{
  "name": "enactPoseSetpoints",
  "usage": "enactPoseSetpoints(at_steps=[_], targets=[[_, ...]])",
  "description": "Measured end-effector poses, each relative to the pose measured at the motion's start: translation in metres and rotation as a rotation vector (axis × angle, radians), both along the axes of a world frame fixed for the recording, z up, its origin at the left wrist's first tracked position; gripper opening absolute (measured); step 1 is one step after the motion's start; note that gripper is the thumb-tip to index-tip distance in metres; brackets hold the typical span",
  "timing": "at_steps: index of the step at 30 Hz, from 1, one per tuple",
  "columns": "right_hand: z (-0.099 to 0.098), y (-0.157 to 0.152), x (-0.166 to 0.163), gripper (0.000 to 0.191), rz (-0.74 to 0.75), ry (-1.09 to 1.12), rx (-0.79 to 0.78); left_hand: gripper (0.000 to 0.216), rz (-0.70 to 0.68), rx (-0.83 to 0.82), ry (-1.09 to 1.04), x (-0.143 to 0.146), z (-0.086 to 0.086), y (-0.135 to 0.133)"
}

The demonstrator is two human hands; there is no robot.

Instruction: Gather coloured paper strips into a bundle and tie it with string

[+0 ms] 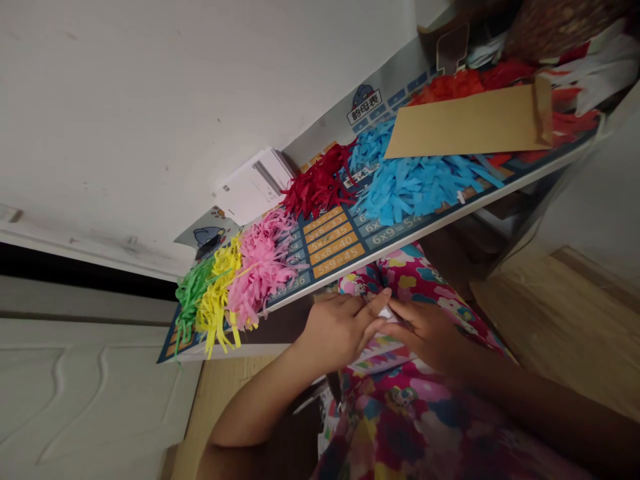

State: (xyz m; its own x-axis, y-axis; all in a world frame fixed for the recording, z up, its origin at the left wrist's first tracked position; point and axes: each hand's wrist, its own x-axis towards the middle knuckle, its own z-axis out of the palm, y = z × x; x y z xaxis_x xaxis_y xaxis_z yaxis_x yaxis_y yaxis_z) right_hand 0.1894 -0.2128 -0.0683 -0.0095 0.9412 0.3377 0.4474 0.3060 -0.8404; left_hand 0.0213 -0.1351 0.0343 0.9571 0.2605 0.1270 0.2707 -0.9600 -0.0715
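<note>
Over my lap, my left hand (335, 328) and my right hand (425, 330) meet with thumbs and fingertips pinched together. Between them is the top of a pale packet (385, 313), which looks like thin plastic. Its lower part, with coloured patches, rests on the flowered clothing (400, 393); fingers cover much of it, so its contents cannot be made out. Beyond my left hand, bundles of cut paper strips lie along the table: pink (263, 267), yellow (220, 290) and green (193, 297).
A narrow table (335, 243) with a times-table mat runs across the view. Dark red strips (320, 180), blue strips (410, 187) and orange-red strips (450, 87) lie on it. A tan envelope (465, 123) covers some. White cards (255, 187) stand near the wall (225, 80).
</note>
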Motion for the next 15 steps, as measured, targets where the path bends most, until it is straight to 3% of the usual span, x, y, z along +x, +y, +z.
enactPoseSetpoints(at_steps=[6, 15], targets=[[-0.001, -0.002, -0.002, 0.031, 0.023, -0.040, 0.022, 0.041, 0.027, -0.124, -0.045, 0.000, 0.010, -0.005], [0.017, -0.011, -0.003, 0.025, 0.012, -0.187, 0.117, 0.034, -0.006, 0.009, -0.125, -0.004, 0.012, -0.020]])
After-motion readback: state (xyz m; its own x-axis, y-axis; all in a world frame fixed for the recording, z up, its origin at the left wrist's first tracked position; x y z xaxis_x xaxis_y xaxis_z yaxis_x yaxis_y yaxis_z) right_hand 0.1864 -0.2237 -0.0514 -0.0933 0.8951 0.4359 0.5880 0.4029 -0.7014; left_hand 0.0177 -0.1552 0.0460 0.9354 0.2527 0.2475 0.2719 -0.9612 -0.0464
